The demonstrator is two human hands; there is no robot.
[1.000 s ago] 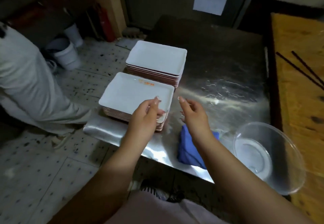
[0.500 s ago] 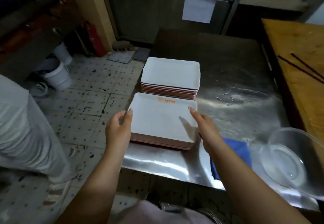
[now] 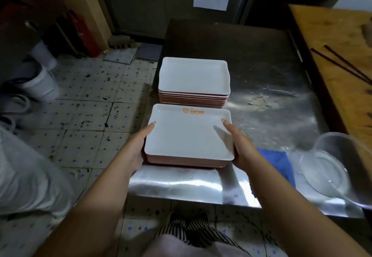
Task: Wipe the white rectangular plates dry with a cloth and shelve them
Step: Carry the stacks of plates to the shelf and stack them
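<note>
Two stacks of white rectangular plates with pink undersides stand on the steel table (image 3: 271, 104). The near stack (image 3: 187, 136) carries an orange logo on its top plate. My left hand (image 3: 138, 148) grips the near stack's left side and my right hand (image 3: 237, 146) grips its right side, thumbs lying along the top rim. The far stack (image 3: 194, 77) stands just behind it, untouched. A blue cloth (image 3: 279, 164) lies on the table right of my right wrist, partly hidden by my forearm.
A clear plastic bowl (image 3: 338, 168) sits at the table's near right corner. A wooden counter (image 3: 338, 41) with dark chopsticks (image 3: 342, 63) runs along the right. A person in light clothes (image 3: 24, 168) stands on the tiled floor at left, near white buckets (image 3: 40, 83).
Both hands moved from above the near stack to its two sides and closed on it. The view shifted, so the stacks now sit straight ahead.
</note>
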